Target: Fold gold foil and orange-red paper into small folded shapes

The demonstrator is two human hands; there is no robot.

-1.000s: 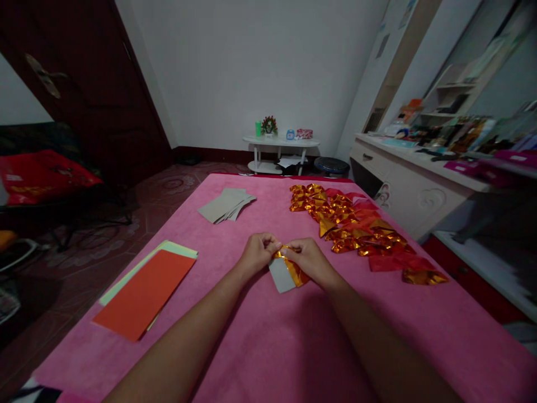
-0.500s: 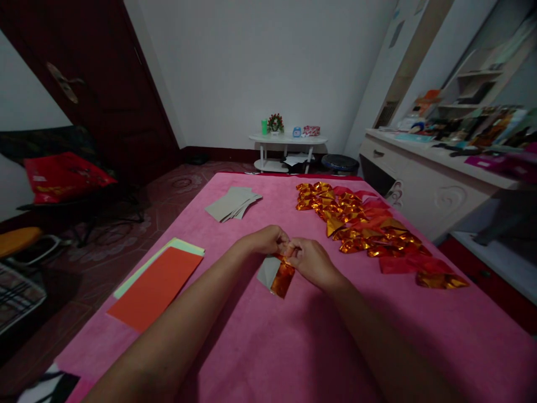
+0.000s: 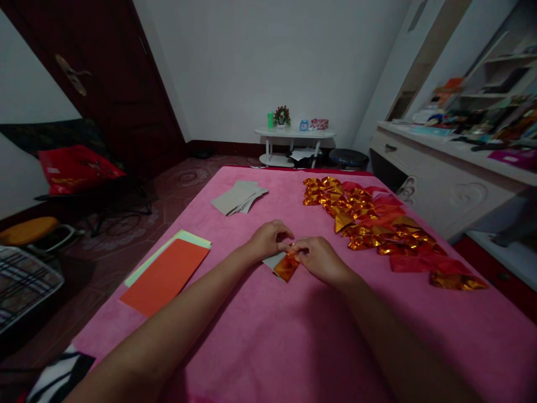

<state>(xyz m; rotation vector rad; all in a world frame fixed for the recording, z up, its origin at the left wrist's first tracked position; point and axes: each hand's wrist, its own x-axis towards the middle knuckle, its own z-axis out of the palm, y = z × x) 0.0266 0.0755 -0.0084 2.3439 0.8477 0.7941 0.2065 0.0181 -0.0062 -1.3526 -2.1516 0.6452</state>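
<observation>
Over the middle of the pink cloth, my left hand (image 3: 271, 240) and my right hand (image 3: 319, 257) meet at a small sheet of foil paper (image 3: 287, 268), coppery gold with a grey part. My right fingers pinch its upper edge. The left fingers curl at the same edge, with thumb and fingertips close to my right hand; part of the sheet is hidden under them. To the right lie many folded gold foil pieces (image 3: 356, 201) in overlapping rows with red paper parts. A fanned stack of grey sheets (image 3: 237, 198) rests farther off on the left.
Orange paper (image 3: 168, 274) lies on pale yellow-green paper (image 3: 191, 237) at the left of the pink-covered table (image 3: 251, 341). Behind stands a small white side table (image 3: 293, 134). A white dresser (image 3: 444, 168) is on the right, a red bag (image 3: 79, 170) on a chair at left.
The view has shifted slightly, so things appear farther right. My left fingers have spread a little and lifted from the fold, and the foil sheet has turned and shows less.
</observation>
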